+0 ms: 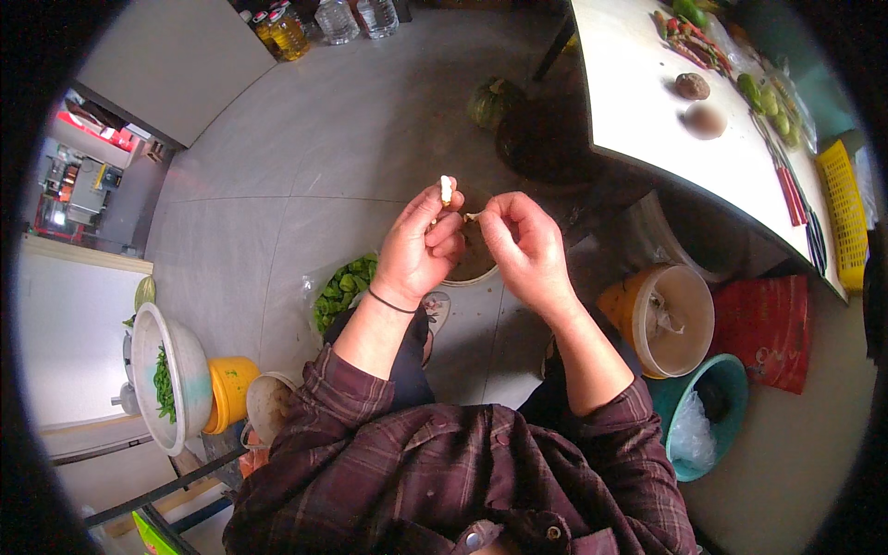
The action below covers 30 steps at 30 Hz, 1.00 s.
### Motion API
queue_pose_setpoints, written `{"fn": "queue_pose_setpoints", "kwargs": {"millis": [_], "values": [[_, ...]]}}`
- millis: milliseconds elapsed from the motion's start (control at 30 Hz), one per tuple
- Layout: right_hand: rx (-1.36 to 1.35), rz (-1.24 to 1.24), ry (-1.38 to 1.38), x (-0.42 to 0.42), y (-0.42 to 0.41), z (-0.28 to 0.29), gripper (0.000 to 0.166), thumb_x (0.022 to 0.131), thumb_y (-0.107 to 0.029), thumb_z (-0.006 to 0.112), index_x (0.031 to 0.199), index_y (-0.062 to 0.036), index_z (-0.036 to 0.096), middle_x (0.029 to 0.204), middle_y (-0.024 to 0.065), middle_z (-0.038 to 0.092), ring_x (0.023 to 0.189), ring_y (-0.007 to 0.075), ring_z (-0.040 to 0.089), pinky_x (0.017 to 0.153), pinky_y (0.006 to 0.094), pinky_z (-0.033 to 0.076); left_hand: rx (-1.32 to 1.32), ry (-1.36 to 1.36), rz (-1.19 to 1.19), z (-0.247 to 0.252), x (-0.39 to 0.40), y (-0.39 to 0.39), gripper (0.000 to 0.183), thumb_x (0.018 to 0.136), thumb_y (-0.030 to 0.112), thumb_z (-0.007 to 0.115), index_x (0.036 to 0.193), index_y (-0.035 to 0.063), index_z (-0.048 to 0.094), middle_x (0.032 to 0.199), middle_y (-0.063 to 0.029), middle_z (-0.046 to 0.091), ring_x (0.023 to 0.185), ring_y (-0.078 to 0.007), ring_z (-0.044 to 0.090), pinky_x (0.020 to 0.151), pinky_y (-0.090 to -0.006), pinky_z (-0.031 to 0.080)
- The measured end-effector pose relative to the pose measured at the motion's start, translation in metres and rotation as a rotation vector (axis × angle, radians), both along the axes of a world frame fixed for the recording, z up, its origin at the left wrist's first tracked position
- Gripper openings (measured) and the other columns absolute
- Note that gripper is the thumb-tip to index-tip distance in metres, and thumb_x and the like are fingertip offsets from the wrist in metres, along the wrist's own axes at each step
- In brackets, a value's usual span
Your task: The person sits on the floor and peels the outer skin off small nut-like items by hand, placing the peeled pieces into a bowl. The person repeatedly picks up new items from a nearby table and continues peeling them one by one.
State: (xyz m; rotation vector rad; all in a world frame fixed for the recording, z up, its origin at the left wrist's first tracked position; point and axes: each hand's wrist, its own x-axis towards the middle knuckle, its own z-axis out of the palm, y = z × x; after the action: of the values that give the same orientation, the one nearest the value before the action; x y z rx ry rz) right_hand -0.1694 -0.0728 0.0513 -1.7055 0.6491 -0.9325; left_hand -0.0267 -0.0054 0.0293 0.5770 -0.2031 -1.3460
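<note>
My left hand [421, 251] holds a small, knobbly white piece of food [445, 189] upright between thumb and fingers, with a yellowish-brown lower end. Its other fingers are curled, and what lies within them is mostly hidden. Beside it, my right hand [528, 244] pinches a thin pale scrap [472, 217] between thumb and forefinger. Below both hands stands a round container [479, 279] on the floor, its brownish inside partly covered by them. Green leafy vegetables [345, 288] in a clear plastic bag lie by my left wrist.
At right are a white table [642, 114] with red peppers [694, 45], an orange bucket [624, 305] and a teal tub [735, 402]. Ahead, a green pumpkin [494, 104] sits on the floor. At left stand a white basin [191, 388] and a yellow bucket [234, 381].
</note>
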Motion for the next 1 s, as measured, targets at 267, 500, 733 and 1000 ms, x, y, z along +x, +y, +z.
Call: {"fn": "queue_pose_setpoints", "kwargs": {"millis": [267,500,733,1000], "values": [[0.009,-0.091,0.096,0.003,-0.009,-0.01,0.012,0.084,-0.011,0.06,0.083,0.0006,0.058,0.071,0.0079,0.056,0.063,0.014,0.053,0.058,0.0273,0.044,-0.054,0.068,-0.022,-0.007,0.004,0.001,0.017,0.091,0.018,0.056,0.105,0.0089,0.059,0.091,-0.0029,0.06,0.049,-0.0026,0.033,0.043,-0.0171,0.028],[-0.012,-0.065,0.013,0.004,-0.008,-0.011,0.012,0.084,-0.011,0.06,0.086,0.0004,0.061,0.076,0.0084,0.06,0.065,0.0148,0.056,0.061,0.0275,0.047,-0.035,-0.022,0.0,0.004,0.0,0.001,0.015,0.091,0.017,0.054,0.104,0.0093,0.057,0.092,-0.0032,0.06,0.048,-0.0021,0.032,0.041,-0.0164,0.027],[0.016,-0.029,0.118,0.001,-0.007,-0.008,0.013,0.083,-0.013,0.061,0.088,-0.0003,0.062,0.074,0.0064,0.06,0.068,0.0121,0.057,0.061,0.0255,0.046,-0.045,-0.086,-0.027,0.0,-0.001,0.002,0.014,0.092,0.017,0.054,0.104,0.0104,0.055,0.091,-0.0026,0.06,0.049,-0.0023,0.034,0.042,-0.0165,0.028],[0.199,0.026,0.04,-0.001,-0.007,0.0,0.016,0.083,-0.014,0.062,0.086,0.0008,0.061,0.072,0.0014,0.059,0.066,0.006,0.052,0.059,0.0231,0.044,-0.065,-0.375,0.064,0.004,-0.008,0.002,0.013,0.09,0.01,0.056,0.103,0.0101,0.053,0.085,0.0021,0.056,0.05,-0.0014,0.035,0.042,-0.0162,0.028]]}}
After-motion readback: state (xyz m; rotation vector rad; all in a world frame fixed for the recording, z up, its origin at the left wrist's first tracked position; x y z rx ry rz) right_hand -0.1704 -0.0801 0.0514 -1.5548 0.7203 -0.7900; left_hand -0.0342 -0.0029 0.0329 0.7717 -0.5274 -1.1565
